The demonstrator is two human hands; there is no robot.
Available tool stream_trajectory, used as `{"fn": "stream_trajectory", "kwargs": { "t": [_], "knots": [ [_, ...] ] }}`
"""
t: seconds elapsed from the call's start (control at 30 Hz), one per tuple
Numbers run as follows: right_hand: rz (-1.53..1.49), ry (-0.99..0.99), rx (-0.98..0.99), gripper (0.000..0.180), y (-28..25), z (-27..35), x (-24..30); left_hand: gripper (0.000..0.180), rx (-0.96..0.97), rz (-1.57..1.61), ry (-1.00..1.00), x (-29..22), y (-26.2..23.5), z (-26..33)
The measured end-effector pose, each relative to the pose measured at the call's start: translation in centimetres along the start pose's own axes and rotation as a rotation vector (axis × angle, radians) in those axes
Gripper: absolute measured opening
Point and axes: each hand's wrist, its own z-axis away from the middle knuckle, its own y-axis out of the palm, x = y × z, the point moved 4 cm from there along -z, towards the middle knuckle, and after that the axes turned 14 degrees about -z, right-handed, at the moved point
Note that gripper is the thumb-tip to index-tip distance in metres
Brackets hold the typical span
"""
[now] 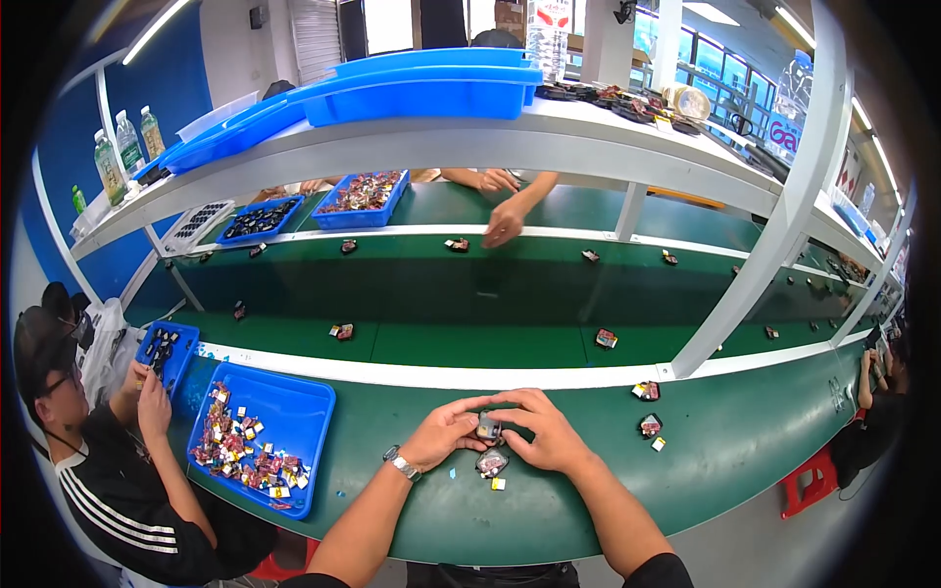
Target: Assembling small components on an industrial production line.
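Over the green bench [578,510], my left hand [443,438] and my right hand [541,431] meet around a small dark housing [489,427] with a greyish square face. The fingers of both are closed on its edges. Just below it, on the bench top, lies a second small black housing [492,463] with reddish and clear parts inside. A white-and-yellow tagged piece [499,483] rests beside that one. The fine details of the held housing are too small to make out.
Left of me, a blue tray [323,421] holds several red-and-white small parts; a co-worker [108,470] sits beyond it. More housings [650,425] lie to my right. Ahead runs a green conveyor belt [441,343] carrying parts, under a white shelf frame [745,265]. Another person's hand [505,223] reaches over the far side.
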Motion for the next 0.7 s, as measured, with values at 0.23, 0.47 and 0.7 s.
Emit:
{"fn": "stream_trajectory", "kwargs": {
  "t": [0.23, 0.47, 0.7],
  "knots": [
    [0.112, 0.046, -0.009, 0.022, -0.1, 0.0, -1.0, 0.038, -0.048, -0.092, 0.032, 0.3, 0.3, -0.2],
    [0.116, 0.011, -0.002, 0.013, 1.1, -0.2, -1.0, 0.036, -0.051, -0.133, 0.084, 0.6, 0.5, -0.1],
    [0.085, 0.011, -0.104, 0.012, 1.4, -0.1, -1.5, 0.038, -0.006, -0.135, 0.111, 0.3, 0.5, -0.1]
  ]
}}
